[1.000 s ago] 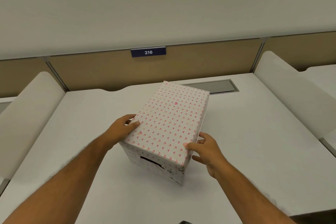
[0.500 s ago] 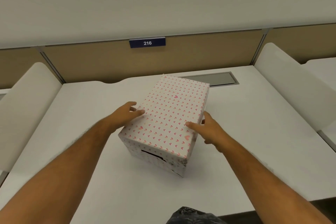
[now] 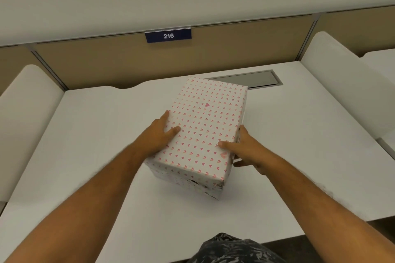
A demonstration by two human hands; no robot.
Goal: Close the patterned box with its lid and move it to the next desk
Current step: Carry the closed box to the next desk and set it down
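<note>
Your patterned box [image 3: 205, 126] sits on the white desk [image 3: 96, 134], near its middle and turned at a slight angle, with the lid [image 3: 203, 117] already on top. The wrapping is white with small pink hearts; no words show on it. Your left hand [image 3: 158, 136] presses flat against the box's left side, thumb lying over the lid's edge. Your right hand [image 3: 245, 151] cups the right side near the front corner, thumb on the lid, fingers spread down the wall. Both hands clasp the box between them. Behind the box, a grey cable hatch [image 3: 256, 80] is set into the desk. On the tan partition [image 3: 106, 66] a dark blue plate [image 3: 168, 35] reads "216" in white.
</note>
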